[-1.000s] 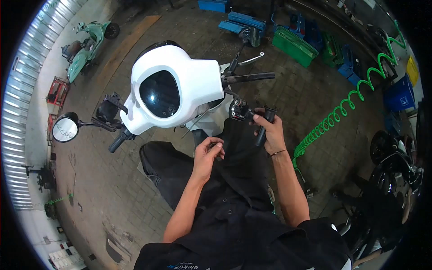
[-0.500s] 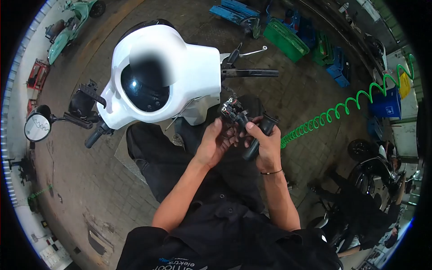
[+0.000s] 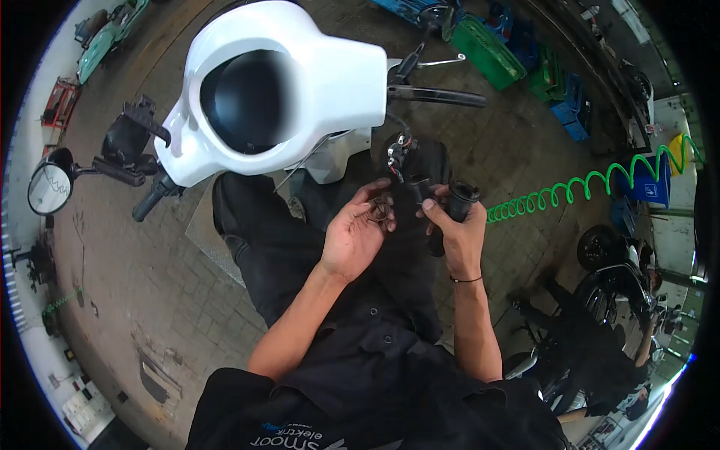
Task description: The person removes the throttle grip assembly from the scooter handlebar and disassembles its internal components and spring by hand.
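My right hand (image 3: pixel 459 229) is wrapped round a black throttle grip (image 3: pixel 463 196), its flanged end pointing up. At the thumb and fingertips of that hand is a short black cylindrical part (image 3: pixel 417 189). My left hand (image 3: pixel 354 236) is turned palm up, fingers curled about a small dark ring-shaped piece (image 3: pixel 380 209). Just beyond both hands, a small switch assembly (image 3: pixel 398 152) with thin wires hangs from a cable near the bare handlebar end (image 3: pixel 442 97). The white scooter front (image 3: pixel 330 82) stands before my knees.
A coiled green air hose (image 3: pixel 570 186) stretches off to the right. Green and blue crates (image 3: pixel 487 52) lie at the back right. A mirror (image 3: pixel 51 181) sticks out on the left. Another person in dark clothes (image 3: pixel 592 352) is beside a black motorcycle (image 3: pixel 600 289).
My hands have moved apart. The switch assembly, previously between them, now hangs beyond my fingers. The right hand has turned the grip more upright and shifted right. The view has moved slightly.
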Action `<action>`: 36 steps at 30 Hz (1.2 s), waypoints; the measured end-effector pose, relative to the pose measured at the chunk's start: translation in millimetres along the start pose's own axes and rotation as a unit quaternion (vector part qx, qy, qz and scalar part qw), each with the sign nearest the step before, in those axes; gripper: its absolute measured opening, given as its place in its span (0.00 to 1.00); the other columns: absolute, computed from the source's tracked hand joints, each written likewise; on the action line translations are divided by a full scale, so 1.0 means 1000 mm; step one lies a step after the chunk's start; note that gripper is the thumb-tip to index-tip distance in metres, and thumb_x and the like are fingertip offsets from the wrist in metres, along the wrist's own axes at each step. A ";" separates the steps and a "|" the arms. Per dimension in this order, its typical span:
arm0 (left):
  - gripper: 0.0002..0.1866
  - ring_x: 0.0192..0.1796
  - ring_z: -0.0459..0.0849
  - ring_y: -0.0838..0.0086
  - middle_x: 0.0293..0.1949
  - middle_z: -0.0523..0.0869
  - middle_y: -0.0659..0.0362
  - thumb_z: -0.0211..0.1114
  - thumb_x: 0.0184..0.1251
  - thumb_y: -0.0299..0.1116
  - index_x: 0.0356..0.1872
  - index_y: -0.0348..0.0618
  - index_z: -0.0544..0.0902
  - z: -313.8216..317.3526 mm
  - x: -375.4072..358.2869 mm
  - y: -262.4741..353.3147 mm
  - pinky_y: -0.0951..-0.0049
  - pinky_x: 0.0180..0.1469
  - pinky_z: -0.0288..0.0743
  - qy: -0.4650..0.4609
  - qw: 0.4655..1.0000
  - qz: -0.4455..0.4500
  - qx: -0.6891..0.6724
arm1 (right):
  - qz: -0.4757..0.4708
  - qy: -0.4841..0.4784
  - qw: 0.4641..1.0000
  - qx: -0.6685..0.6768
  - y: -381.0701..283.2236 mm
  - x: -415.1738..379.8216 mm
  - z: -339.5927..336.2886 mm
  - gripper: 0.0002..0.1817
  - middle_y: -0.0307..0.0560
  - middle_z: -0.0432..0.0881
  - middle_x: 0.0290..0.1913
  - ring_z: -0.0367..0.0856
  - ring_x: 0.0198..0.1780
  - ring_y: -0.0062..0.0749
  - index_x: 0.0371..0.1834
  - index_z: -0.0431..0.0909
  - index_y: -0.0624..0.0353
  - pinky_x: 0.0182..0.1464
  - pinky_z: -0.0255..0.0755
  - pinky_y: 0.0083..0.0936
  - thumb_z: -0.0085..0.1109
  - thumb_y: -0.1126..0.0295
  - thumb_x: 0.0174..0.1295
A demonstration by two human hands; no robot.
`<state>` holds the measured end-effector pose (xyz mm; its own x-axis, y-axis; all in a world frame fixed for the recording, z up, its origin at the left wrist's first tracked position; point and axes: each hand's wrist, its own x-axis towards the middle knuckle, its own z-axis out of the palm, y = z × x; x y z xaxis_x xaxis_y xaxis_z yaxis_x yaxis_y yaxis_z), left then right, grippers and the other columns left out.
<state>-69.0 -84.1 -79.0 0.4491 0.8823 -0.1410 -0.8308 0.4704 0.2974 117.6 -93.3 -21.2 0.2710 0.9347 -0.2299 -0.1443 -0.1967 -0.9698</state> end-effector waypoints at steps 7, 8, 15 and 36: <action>0.27 0.61 0.83 0.71 0.59 0.85 0.54 0.70 0.77 0.27 0.73 0.33 0.74 0.034 -0.046 0.014 0.68 0.64 0.77 0.059 0.952 0.107 0.280 | -0.018 -0.099 0.985 -0.140 0.002 -0.042 -0.002 0.13 0.35 0.82 0.38 0.79 0.43 0.19 0.44 0.83 0.61 0.49 0.75 0.23 0.78 0.75 0.60; 0.29 0.61 0.84 0.71 0.60 0.84 0.54 0.74 0.72 0.23 0.72 0.32 0.75 0.038 -0.053 0.017 0.68 0.66 0.78 0.057 0.940 0.121 0.314 | -0.016 -0.135 0.982 -0.133 0.002 -0.046 -0.003 0.18 0.39 0.84 0.44 0.83 0.49 0.25 0.48 0.85 0.62 0.56 0.76 0.27 0.81 0.75 0.55; 0.30 0.51 0.89 0.73 0.54 0.86 0.52 0.88 0.53 0.25 0.58 0.30 0.87 0.058 -0.081 0.033 0.74 0.52 0.85 0.013 0.830 0.245 0.500 | -0.249 -0.229 0.934 -0.116 -0.012 -0.061 0.022 0.27 0.52 0.85 0.56 0.87 0.51 0.34 0.58 0.88 0.61 0.51 0.82 0.29 0.85 0.74 0.52; 0.21 0.52 0.89 0.68 0.59 0.84 0.45 0.79 0.66 0.20 0.59 0.27 0.86 0.069 -0.094 0.050 0.69 0.53 0.87 -0.039 0.835 0.231 0.497 | -0.201 -0.260 0.939 -0.097 -0.025 -0.057 0.027 0.29 0.46 0.91 0.43 0.90 0.42 0.32 0.49 0.88 0.61 0.45 0.82 0.28 0.93 0.67 0.43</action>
<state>-129.9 -144.5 14.2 0.2078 0.9438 0.2570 -0.2555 -0.2013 0.9456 80.6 -133.6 18.5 -0.2427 0.9533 0.1798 0.0592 0.1996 -0.9781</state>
